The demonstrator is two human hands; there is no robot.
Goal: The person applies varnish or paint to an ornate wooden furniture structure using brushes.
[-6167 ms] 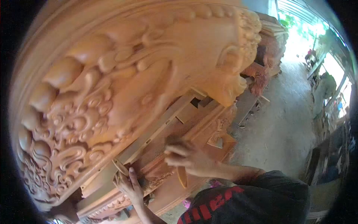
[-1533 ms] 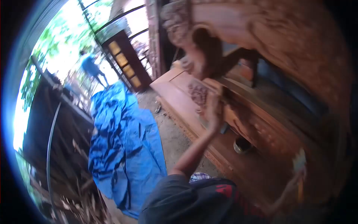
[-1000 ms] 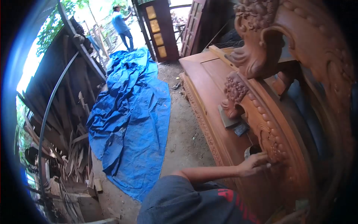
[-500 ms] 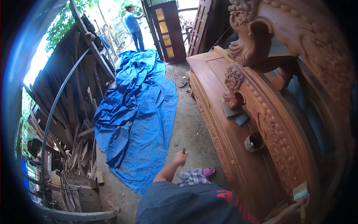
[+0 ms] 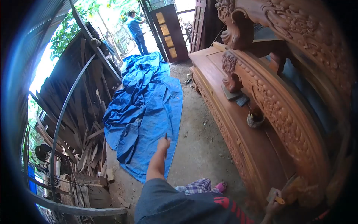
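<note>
Left hand point(image 5: 163, 145) is stuck out front, grip closed round a thin dark tool point(image 5: 166, 135) that pokes up over the edge of the blue tarp point(image 5: 145, 104). Right hand point(image 5: 275, 204) is way down at 5 o'clock, grip pinching a small pale block point(image 5: 272, 194) right by the carved wooden surface point(image 5: 257, 149). A tin point(image 5: 255, 118) sits on that, around 3 o'clock.

Your dark shirt point(image 5: 175, 205) carries bold red lettering point(image 5: 228, 202) across the chest. It is seen from above, folded and partly cut off, so only a few strokes show and no word can be read. No other writing, number or label is legible.
</note>
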